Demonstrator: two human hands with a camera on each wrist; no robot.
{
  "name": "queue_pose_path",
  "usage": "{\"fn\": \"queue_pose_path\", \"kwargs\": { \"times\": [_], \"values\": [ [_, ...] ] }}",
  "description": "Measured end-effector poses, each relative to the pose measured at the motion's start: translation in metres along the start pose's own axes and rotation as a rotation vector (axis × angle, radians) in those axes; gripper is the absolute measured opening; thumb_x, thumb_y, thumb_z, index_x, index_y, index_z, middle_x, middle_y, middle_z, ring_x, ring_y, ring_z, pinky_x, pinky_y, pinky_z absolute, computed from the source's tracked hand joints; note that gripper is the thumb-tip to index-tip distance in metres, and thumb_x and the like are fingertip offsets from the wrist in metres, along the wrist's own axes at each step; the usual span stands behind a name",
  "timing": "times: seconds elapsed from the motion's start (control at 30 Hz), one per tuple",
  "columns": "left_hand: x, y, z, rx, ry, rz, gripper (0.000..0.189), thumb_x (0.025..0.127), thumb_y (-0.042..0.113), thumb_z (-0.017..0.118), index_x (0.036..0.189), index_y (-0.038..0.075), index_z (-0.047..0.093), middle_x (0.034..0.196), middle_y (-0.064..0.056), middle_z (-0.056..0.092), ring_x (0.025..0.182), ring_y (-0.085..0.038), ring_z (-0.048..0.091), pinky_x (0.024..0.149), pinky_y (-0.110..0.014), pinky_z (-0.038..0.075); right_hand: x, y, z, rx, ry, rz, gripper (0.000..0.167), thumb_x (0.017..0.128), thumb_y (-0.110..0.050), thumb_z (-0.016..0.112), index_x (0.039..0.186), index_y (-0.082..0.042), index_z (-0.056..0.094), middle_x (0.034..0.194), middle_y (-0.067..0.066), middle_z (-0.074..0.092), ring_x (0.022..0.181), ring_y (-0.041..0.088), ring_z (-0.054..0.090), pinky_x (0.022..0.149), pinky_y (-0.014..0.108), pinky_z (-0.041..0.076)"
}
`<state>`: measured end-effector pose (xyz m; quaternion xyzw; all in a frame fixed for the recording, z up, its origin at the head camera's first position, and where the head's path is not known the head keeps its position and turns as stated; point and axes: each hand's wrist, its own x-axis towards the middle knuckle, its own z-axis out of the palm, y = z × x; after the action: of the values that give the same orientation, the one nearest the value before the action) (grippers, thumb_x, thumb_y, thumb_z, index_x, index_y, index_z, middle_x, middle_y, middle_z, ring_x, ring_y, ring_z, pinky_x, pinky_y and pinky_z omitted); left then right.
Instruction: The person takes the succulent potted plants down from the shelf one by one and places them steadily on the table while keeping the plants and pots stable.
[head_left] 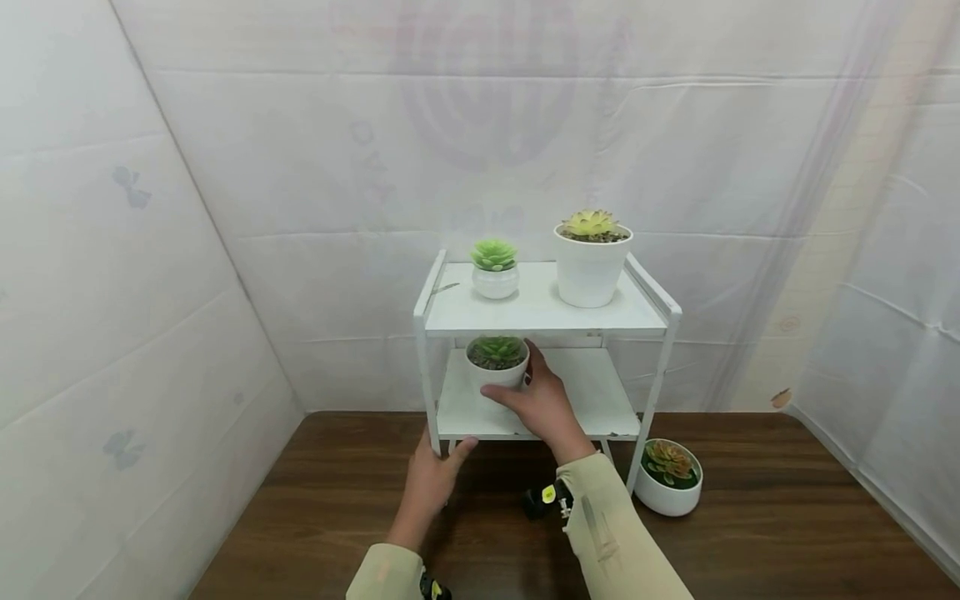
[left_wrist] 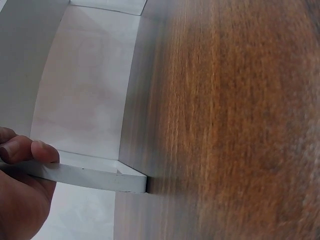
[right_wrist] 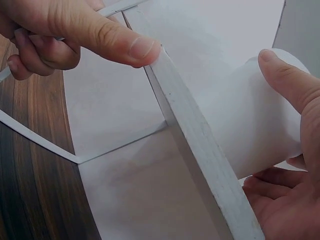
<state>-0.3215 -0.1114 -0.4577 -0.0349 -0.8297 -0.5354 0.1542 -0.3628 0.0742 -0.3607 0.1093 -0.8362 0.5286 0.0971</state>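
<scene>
A white pot with a green succulent (head_left: 498, 354) stands on the lower tier of a white two-tier shelf (head_left: 495, 321). My right hand (head_left: 546, 407) grips this pot from its right side, thumb across the front; the right wrist view shows the thumb and fingers around the smooth white pot (right_wrist: 250, 120). Lower down, my left hand (head_left: 431, 482) grips the shelf's front left leg (left_wrist: 95, 177). Its fingers curl round that leg in the left wrist view, and its thumb touches the lower tier's front edge (right_wrist: 192, 130) in the right wrist view.
On the upper tier stand a small round pot with a light green succulent (head_left: 495, 279) and a larger white pot with a yellowish succulent (head_left: 588, 271). A low white bowl with an orange-green succulent (head_left: 669, 487) sits on the brown wooden table (head_left: 780, 500), beside the right leg. White sheeting (head_left: 337, 250) hangs behind.
</scene>
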Motion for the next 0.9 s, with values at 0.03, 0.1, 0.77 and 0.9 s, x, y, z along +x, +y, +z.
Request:
{"fn": "queue_pose_path", "kwargs": {
  "times": [0.03,0.1,0.77,0.9],
  "values": [
    [0.0,0.0,0.0,0.0,-0.001,0.003,0.079,0.086,0.054,0.066,0.149,0.019,0.032,0.145,-0.012,0.048,0.131,-0.03,0.049,0.102,-0.053,0.044,0.0,0.0,0.0,0.001,0.0,-0.002,0.112,0.072,-0.052,0.082,0.155,-0.015,0.017,0.151,0.012,0.04,0.14,0.032,0.04,0.109,0.048,0.04],
    [-0.001,0.001,0.001,0.0,-0.005,0.007,0.079,0.086,0.053,0.066,0.148,0.019,0.033,0.145,-0.012,0.048,0.131,-0.03,0.049,0.102,-0.053,0.044,0.0,-0.001,-0.001,0.0,0.003,-0.003,0.11,0.072,-0.051,0.082,0.155,-0.015,0.018,0.15,0.011,0.041,0.139,0.031,0.041,0.109,0.048,0.04],
    [-0.001,0.0,0.001,0.018,0.004,-0.014,0.082,0.085,0.058,0.065,0.15,0.021,0.031,0.148,-0.012,0.046,0.133,-0.032,0.048,0.103,-0.054,0.043,-0.009,-0.005,-0.005,-0.044,0.007,-0.012,0.105,0.077,-0.05,0.078,0.154,-0.011,0.019,0.145,0.012,0.047,0.134,0.029,0.047,0.106,0.049,0.042],
    [-0.001,-0.002,0.0,0.019,0.004,-0.023,0.083,0.084,0.06,0.065,0.15,0.023,0.03,0.148,-0.011,0.046,0.133,-0.031,0.048,0.103,-0.054,0.043,-0.012,-0.005,-0.006,-0.05,0.005,-0.015,0.104,0.077,-0.05,0.078,0.154,-0.011,0.02,0.144,0.012,0.048,0.133,0.029,0.048,0.105,0.048,0.044]
  ]
}}
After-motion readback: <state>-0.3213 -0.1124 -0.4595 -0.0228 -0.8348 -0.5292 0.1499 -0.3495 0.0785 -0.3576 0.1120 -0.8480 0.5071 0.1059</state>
